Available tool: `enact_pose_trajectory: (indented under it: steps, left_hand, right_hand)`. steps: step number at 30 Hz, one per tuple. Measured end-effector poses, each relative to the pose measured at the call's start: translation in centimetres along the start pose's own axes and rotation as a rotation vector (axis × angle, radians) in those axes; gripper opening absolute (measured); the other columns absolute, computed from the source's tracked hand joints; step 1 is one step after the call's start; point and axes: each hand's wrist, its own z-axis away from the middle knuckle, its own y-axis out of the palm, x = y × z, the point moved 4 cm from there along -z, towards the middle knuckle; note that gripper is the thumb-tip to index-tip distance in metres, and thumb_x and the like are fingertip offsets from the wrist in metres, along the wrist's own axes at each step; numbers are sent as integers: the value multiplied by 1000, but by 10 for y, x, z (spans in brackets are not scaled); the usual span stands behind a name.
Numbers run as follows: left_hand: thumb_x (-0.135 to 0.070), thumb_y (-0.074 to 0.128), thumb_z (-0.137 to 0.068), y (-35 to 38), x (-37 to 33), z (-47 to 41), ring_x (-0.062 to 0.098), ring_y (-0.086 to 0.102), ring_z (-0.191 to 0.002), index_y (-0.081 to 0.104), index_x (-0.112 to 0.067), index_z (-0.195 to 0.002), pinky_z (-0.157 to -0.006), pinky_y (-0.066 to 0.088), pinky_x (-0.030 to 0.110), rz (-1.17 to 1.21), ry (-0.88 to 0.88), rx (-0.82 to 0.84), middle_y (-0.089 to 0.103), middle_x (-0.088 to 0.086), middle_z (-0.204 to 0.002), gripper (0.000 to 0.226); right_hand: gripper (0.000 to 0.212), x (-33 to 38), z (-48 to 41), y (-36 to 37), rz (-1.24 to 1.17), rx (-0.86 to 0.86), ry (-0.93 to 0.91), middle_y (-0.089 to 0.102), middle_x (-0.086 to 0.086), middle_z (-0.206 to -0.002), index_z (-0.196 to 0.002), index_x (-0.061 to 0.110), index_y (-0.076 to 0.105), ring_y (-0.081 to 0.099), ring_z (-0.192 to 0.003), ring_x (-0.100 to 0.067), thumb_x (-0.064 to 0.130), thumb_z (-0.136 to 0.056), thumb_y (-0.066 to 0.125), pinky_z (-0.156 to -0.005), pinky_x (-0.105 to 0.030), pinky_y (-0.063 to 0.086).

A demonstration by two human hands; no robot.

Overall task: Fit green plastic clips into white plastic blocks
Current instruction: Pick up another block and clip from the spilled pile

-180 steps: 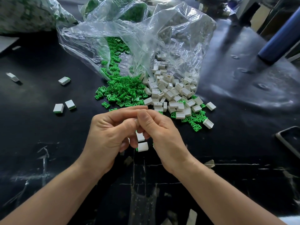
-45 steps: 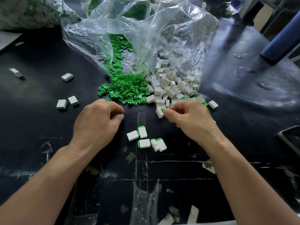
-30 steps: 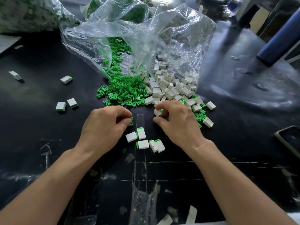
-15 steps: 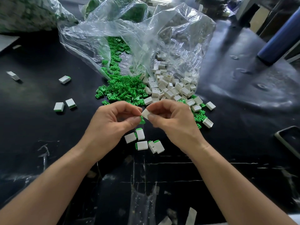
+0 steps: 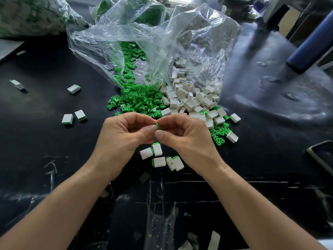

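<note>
Two hands meet fingertip to fingertip over the dark table point(image 5: 45, 159). The left hand point(image 5: 122, 139) pinches a green clip point(image 5: 157, 126) between thumb and forefinger. The right hand point(image 5: 187, 141) closes its curled fingers on the same piece from the other side. Only a sliver of green shows between the fingertips point(image 5: 150, 130). I cannot tell whether a white block sits inside the right-hand fingers.

This looks like the pressing-in step, clip meeting block. If so, the next move calls for squaring the clip to the block's slot and squeezing it home between both thumbs. The finished piece can then be dropped just below the fingers, where five finished blocks point(image 5: 159, 161) lie close together with green showing at their edges.

Fresh stock lies just beyond the fingers. The heap of green clips point(image 5: 140, 101) is ahead of the left-hand fingers and the heap of white blocks point(image 5: 189, 103) ahead of the right, both spilling from a clear plastic bag point(image 5: 180, 42).
</note>
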Motion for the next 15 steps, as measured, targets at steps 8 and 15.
enact_pose_trajectory:
  steps: [8, 15]
  left_hand:
    - [7, 64, -71, 2, 1, 1, 18, 70, -63, 70, -12, -74, -61, 55, 21, 32, -14, 7, 72, 5, -68, 20]
    - [11, 66, -71, 0, 2, 0, 11, 69, -64, 62, -14, -88, -56, 52, 18, 14, -14, -27, 73, 1, -71, 31]
  right_hand:
    - [32, 1, 0, -3, 44, -53, -37, 69, 4, -82, -83, 32, 65, 68, -75, -11, 1, -77, 70, -72, -29, 57]
    - [23, 0, -1, -12, 0, -120, 10, 65, 5, -68, -74, 23, 61, 65, -63, -9, 1, -78, 69, -57, -20, 52]
